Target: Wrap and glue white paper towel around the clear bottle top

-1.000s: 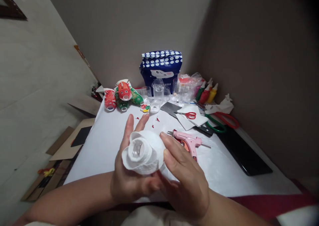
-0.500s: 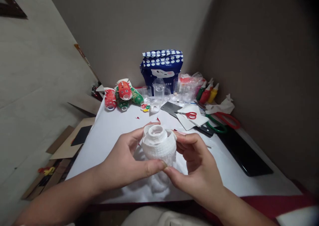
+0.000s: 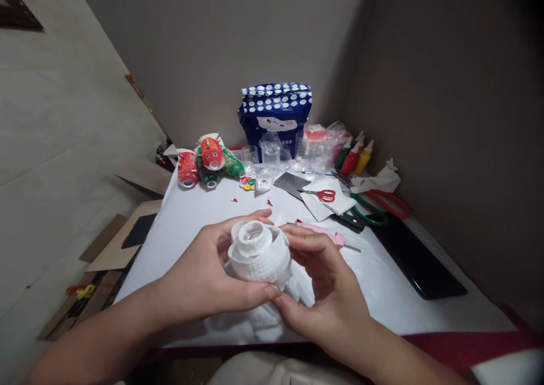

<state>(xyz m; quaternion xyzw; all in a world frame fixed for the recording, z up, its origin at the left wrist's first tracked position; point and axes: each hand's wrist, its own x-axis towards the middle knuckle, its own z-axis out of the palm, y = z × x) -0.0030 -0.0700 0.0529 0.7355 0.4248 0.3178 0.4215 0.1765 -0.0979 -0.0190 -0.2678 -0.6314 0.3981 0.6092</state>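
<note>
Between my hands is a bottle (image 3: 260,263) wrapped in white, waffle-textured cloth, its round open neck facing up and tilted towards me. A loose flap of the cloth stands up around the neck. My left hand (image 3: 212,274) curls about the left side, fingers behind and thumb across the front. On the right, my right hand (image 3: 329,283) pinches the cloth's edge near the neck, its thumb meeting the left thumb at the front. Beneath them, more white material lies on the white-covered table (image 3: 170,249); its shape is partly hidden.
Red and green bottle figures with faces (image 3: 212,155) stand back left. Behind are a blue bag (image 3: 276,113) and clear plastic cups (image 3: 271,150). To the right lie red-handled scissors (image 3: 325,195), a pink tool with a thin rod (image 3: 325,234), paint bottles (image 3: 351,159) and a black tablet-like slab (image 3: 419,260).
The wrapped bottle has shifted slightly left and down, tilting more, with both hands still on it. The pink tool behind my right hand now shows more.
</note>
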